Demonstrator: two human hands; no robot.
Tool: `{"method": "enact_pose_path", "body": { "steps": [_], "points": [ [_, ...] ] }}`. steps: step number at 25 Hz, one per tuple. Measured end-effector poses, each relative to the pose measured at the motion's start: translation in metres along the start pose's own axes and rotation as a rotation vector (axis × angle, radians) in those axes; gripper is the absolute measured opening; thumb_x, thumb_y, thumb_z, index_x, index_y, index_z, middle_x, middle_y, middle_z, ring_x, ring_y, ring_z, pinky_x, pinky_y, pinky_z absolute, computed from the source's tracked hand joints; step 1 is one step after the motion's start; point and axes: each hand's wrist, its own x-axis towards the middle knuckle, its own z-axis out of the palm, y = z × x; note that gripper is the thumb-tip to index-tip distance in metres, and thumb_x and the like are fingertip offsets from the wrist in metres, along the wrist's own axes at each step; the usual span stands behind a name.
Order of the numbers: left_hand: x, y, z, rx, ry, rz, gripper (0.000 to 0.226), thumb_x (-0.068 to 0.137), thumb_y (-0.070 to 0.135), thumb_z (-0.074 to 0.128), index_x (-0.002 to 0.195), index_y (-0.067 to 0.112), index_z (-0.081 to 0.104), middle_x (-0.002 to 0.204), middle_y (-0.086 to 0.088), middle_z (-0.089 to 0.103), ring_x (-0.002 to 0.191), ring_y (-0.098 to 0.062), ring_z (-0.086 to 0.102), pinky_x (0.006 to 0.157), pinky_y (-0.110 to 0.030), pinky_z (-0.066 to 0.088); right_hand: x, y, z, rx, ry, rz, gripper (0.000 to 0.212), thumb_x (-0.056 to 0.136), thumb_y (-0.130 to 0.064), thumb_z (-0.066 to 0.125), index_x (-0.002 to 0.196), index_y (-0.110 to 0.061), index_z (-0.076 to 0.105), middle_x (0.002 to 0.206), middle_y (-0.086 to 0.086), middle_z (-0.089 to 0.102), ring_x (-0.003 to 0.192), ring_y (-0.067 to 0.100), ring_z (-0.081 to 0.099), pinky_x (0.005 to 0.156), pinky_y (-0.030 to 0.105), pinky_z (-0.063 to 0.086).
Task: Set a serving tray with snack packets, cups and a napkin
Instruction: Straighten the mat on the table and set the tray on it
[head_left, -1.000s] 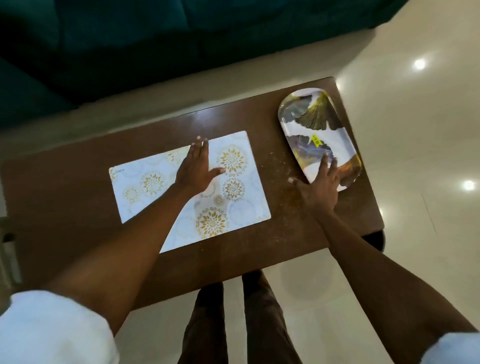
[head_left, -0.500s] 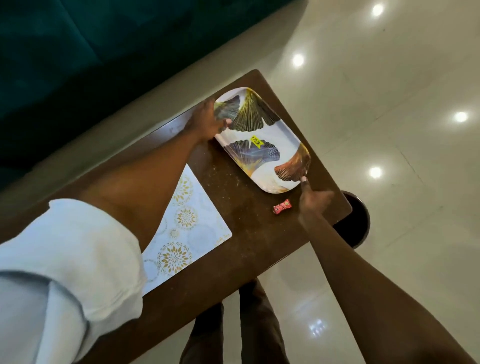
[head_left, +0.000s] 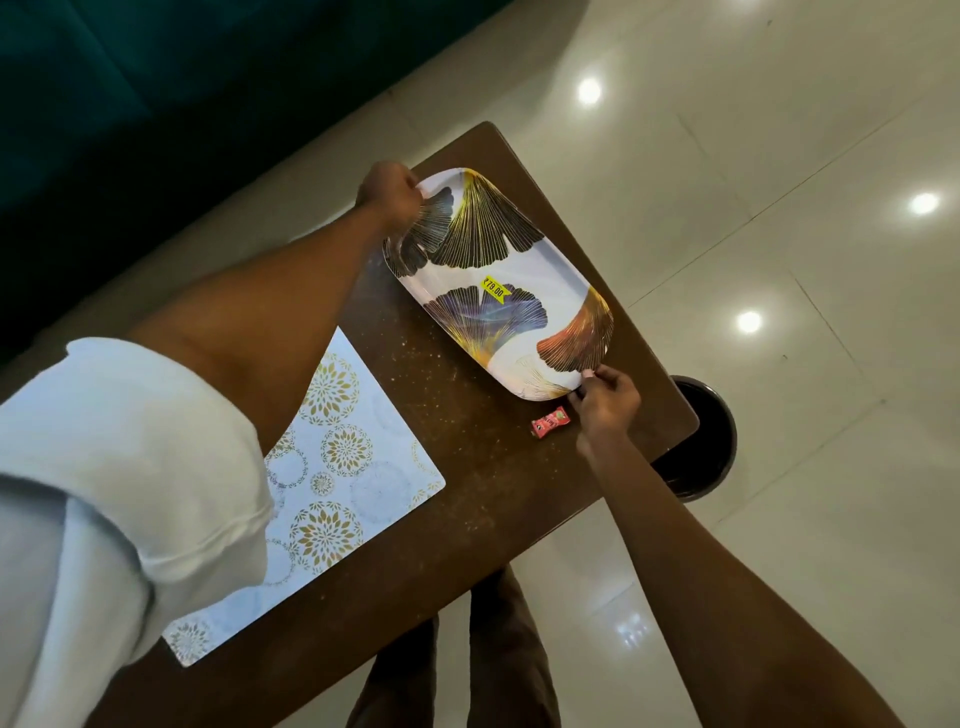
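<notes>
An oval serving tray (head_left: 556, 280) printed with dark and gold fan-shaped leaves and a yellow price sticker lies at the right end of the brown table (head_left: 467, 467). My left hand (head_left: 387, 189) grips the tray's far end. My right hand (head_left: 605, 400) pinches its near rim. A small red snack packet (head_left: 549, 422) lies on the table just left of my right hand, beside the tray. No cups or napkin are in view.
A white placemat (head_left: 337, 467) with gold floral circles lies on the table's left part, partly under my left arm. A dark round bin (head_left: 701, 436) stands on the tiled floor past the table's right edge. A teal sofa (head_left: 156, 78) is behind.
My left hand left the placemat and took hold of the tray's far end. My right hand shifted to the near rim. The view swung right and a red packet came into sight.
</notes>
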Motion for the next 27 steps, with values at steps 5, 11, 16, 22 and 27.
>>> {"method": "enact_pose_path", "body": {
  "steps": [5, 11, 16, 22, 27],
  "points": [
    [-0.019, -0.024, -0.015, -0.146, 0.058, -0.044, 0.029, 0.096, 0.017, 0.070, 0.122, 0.005, 0.074, 0.123, -0.014, 0.074, 0.114, -0.027, 0.069, 0.102, -0.042, 0.056, 0.003, -0.003, -0.004, 0.055, -0.002, -0.041, 0.027, 0.100, 0.001, 0.062, 0.128, 0.000, 0.061, 0.105, 0.006, 0.068, 0.102, 0.022, 0.067, 0.068, 0.028, 0.060],
    [-0.085, -0.100, -0.057, -0.390, 0.156, -0.176, 0.026, 0.096, 0.014, 0.069, 0.118, 0.001, 0.075, 0.113, -0.015, 0.075, 0.100, -0.023, 0.069, 0.098, -0.044, 0.059, -0.025, -0.015, 0.025, -0.034, -0.051, -0.206, 0.027, 0.096, 0.004, 0.066, 0.123, 0.004, 0.068, 0.108, 0.015, 0.074, 0.100, 0.025, 0.069, 0.087, 0.042, 0.063],
    [-0.176, -0.225, -0.093, -0.539, 0.239, -0.382, 0.027, 0.099, 0.014, 0.067, 0.119, -0.002, 0.072, 0.107, -0.018, 0.073, 0.096, -0.028, 0.068, 0.092, -0.049, 0.061, -0.076, -0.006, 0.083, -0.187, -0.226, -0.347, 0.025, 0.094, 0.005, 0.068, 0.118, 0.000, 0.074, 0.103, 0.005, 0.074, 0.094, 0.015, 0.069, 0.074, 0.019, 0.060],
    [-0.309, -0.366, -0.095, -0.655, 0.318, -0.585, 0.021, 0.102, 0.013, 0.060, 0.114, -0.002, 0.067, 0.093, -0.019, 0.063, 0.059, -0.018, 0.058, 0.043, -0.020, 0.056, -0.137, 0.051, 0.151, -0.436, -0.536, -0.433, 0.027, 0.097, 0.005, 0.065, 0.123, 0.004, 0.070, 0.119, 0.017, 0.074, 0.102, 0.024, 0.071, 0.093, 0.038, 0.063],
    [-0.391, -0.422, -0.062, -0.792, 0.346, -0.739, 0.028, 0.103, 0.013, 0.059, 0.122, -0.008, 0.062, 0.099, -0.021, 0.062, 0.065, -0.023, 0.060, 0.064, -0.037, 0.058, -0.164, 0.103, 0.167, -0.608, -0.611, -0.388, 0.029, 0.098, 0.002, 0.065, 0.126, 0.001, 0.071, 0.123, 0.021, 0.073, 0.114, 0.040, 0.070, 0.101, 0.052, 0.059]
  ]
}}
